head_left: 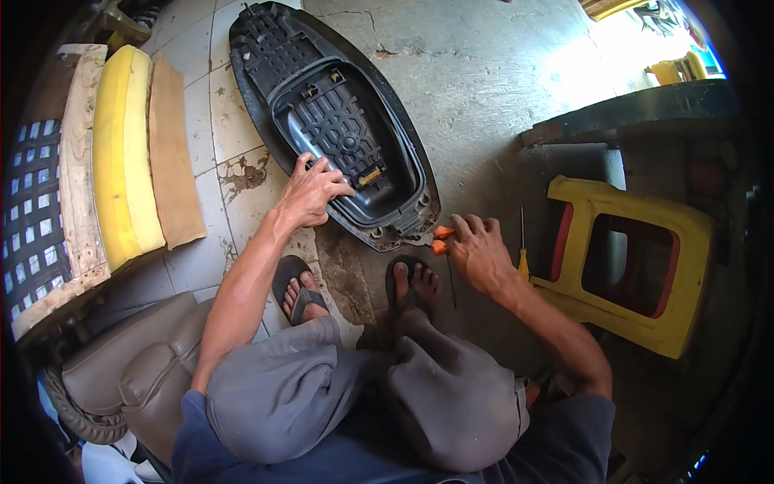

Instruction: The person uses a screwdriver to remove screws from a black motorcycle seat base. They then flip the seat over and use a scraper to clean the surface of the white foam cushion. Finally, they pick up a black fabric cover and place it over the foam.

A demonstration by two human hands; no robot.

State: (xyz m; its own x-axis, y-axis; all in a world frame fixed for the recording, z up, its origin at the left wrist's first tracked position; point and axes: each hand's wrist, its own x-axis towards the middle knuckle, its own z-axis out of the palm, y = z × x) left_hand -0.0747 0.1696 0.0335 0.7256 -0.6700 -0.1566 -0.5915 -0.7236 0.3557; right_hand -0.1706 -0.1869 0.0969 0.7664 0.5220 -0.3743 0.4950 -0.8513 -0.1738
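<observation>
The left hand (310,192) lies flat on the underside of an overturned motorcycle seat (334,121), its grip spread – fingers fanned over the edge of the black ribbed plastic base, pinching nothing. Just beyond the fingertips, toward the seat's near end, sits a small yellow-orange latch part (369,177). The seat rests on the floor (476,73), part cracked tile and part stained concrete, and stretches away from the left hand toward the top of the view.

The right hand (477,252) is lowered to the floor just beside the seat's near end, its grip closed around orange tool handles (441,239) that poke out on the thumb side, close to the seat's rim. A yellow-handled screwdriver (522,246) lies on the floor just outboard of that hand, touching nothing else I can tell. Further out on the same side stands a yellow plastic stool (637,262), tipped on its side.

Well off to the left hand's outer side lie a yellow foam slab (121,153), a brown board (171,153) against it, and a checkered cover (31,210). Below the forearm – a grey padded seat (137,371). Both feet wear flip-flops (298,292).
</observation>
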